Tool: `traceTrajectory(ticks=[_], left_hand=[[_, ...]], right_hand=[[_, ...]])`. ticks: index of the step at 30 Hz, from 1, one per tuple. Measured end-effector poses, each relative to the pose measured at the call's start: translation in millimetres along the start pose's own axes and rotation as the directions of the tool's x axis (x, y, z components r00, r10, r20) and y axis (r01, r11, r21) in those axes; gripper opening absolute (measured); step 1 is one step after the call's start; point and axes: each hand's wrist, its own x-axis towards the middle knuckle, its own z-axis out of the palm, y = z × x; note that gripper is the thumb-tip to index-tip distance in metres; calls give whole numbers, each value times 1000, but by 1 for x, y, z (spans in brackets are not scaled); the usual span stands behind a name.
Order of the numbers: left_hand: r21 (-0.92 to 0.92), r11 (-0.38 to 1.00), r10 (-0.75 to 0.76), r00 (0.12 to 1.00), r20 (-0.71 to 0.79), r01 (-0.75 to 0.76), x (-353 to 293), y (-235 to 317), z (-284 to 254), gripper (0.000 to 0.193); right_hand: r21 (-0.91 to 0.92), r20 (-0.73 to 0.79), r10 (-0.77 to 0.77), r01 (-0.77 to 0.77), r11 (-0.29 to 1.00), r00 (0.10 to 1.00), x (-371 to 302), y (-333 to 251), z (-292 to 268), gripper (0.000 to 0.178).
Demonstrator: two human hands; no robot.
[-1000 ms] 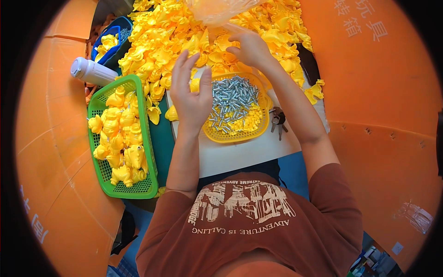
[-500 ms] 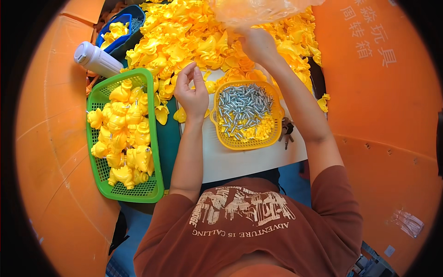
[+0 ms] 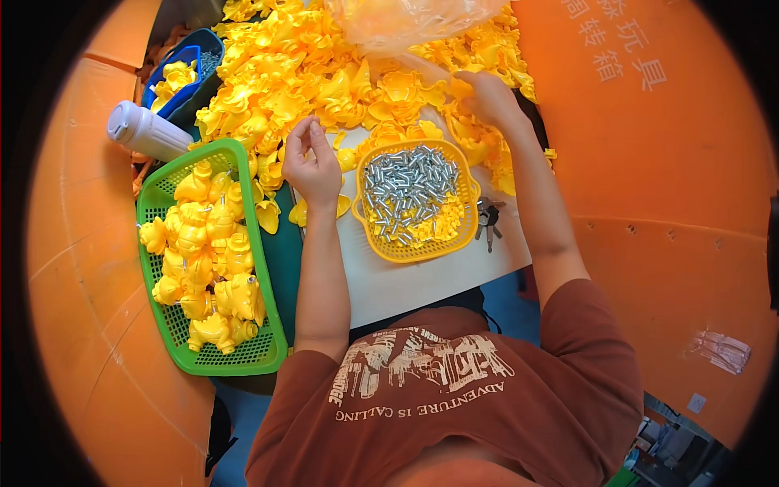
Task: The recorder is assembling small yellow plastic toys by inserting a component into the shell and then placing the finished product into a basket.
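My left hand (image 3: 313,169) is raised over the left edge of the white board (image 3: 389,288), fingers curled in and thumb close to the fingertips. I see nothing in it. Out at the far right, my right hand (image 3: 497,105) reaches to the heap of yellow curved plastic shells (image 3: 324,89). Its fingers are bent in among the shells, beside a strip of the clear plastic bag (image 3: 414,20); what they grip is hidden. Between my forearms stands a yellow basket (image 3: 418,253) with silver metal pins (image 3: 406,183) and small yellow pieces (image 3: 438,226).
To the left, a green basket (image 3: 276,325) holds assembled yellow figures (image 3: 199,252). Beyond it are a pale lidded bottle (image 3: 150,130) and a blue bin (image 3: 196,69). Keys (image 3: 489,223) lie right of the yellow basket. Orange panels (image 3: 649,203) flank both sides.
My right hand has moved right and slightly nearer, out from beside the bag. The left hand's thumb and fingers have come closer together. The whole view has shifted a little.
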Motion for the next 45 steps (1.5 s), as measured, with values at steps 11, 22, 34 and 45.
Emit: traceTrajectory(ticks=[11,22,34,45], left_hand=[[18,998,65,995,76,-66,-10,10,-5,16],[-240,921,-217,916,337,306,-33,44,6,31],[-124,921,-292,866,405,369,-26,55,-8,14],[-235,875,-303,857,418,424,-25,50,-7,18]], right_hand=[[84,-663,-127,242,967,738,-38,-32,3,9],[724,-474,-111,458,517,874,-80,-131,1,11],[134,-215,-505,538,832,836,-87,-128,24,6],[701,-210,-140,249,668,968,-95,-111,4,16]])
